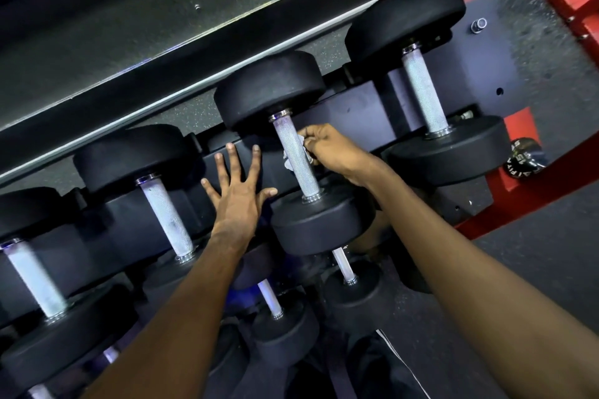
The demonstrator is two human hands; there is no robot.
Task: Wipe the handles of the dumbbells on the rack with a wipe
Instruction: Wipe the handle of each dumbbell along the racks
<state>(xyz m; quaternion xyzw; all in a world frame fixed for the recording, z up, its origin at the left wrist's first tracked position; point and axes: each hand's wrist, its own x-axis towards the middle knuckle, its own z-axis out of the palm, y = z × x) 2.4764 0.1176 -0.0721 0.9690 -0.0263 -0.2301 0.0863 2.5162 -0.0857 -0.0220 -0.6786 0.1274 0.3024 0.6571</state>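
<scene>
**A:** Head view, entry one. What do we list for the right hand (327, 149)?

**B:** Fingers curled, pinching a small white wipe (300, 140) against the right side of the handle (308, 176) on the middle dumbbell (321, 220). A scrap of white also shows on the handle's left side. We judge that the wipe passes under the bar, but we cannot tell how far round.

**A:** Entry two, the left hand (235, 191)?

**B:** Fingers straight and spread, holding nothing. It appears to lie flat on the rack (356, 100), just left of that same handle.

**A:** Entry three, the lie of the handle.

**B:** The long axis runs from the far weight head at upper left down to the near head at lower right, almost directly away from us. The right hand meets it from the right, about mid-length. We judge that the stroke must travel along that axis, up to the far collar or down to the near one.

**A:** Entry four, the other handles.

**B:** We list one neighbour handle (424, 91) to the right, well apart from the wipe. The left neighbour handle (168, 214) and the far-left handle (35, 282) lie nearer the left hand, which has no wipe. For those we would expect the right hand to cross over.
</scene>
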